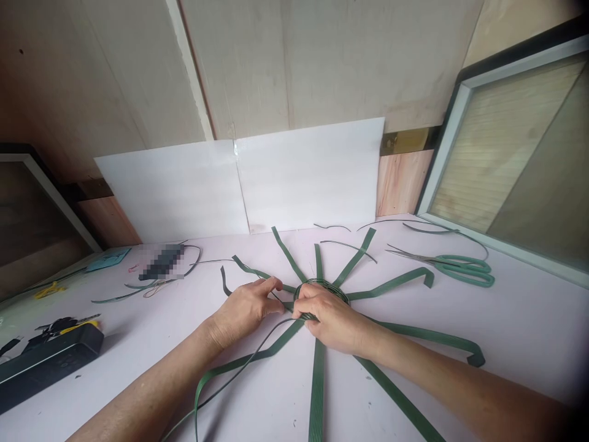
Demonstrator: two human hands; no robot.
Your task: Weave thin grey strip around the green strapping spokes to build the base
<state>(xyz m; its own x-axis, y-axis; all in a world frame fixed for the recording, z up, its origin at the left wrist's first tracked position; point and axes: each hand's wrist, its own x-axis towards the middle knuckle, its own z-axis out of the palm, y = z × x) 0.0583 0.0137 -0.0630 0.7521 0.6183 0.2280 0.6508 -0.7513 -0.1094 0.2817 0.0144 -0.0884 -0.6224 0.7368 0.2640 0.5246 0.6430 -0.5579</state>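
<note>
In the head view a round woven base (329, 286) of thin green strands lies on the table, with several flat green strips (316, 380) spreading out from it. My right hand (334, 316) covers the near side of the base, its fingers closed on the weaving. Just left of it, my left hand (248, 307) curls its thumb and fingers about a thin green strand (262, 344) beside the base. That strand trails down to the near left. The fingertips partly hide where strand and strips cross.
Green-handled scissors (462, 270) lie at the right, by loose strand offcuts (350, 245). A black box (50, 362) with keys (62, 324) is at the left, and a blurred dark item (163, 262) behind it. White panels (308, 175) lean on the back wall; a framed pane (510, 153) stands right.
</note>
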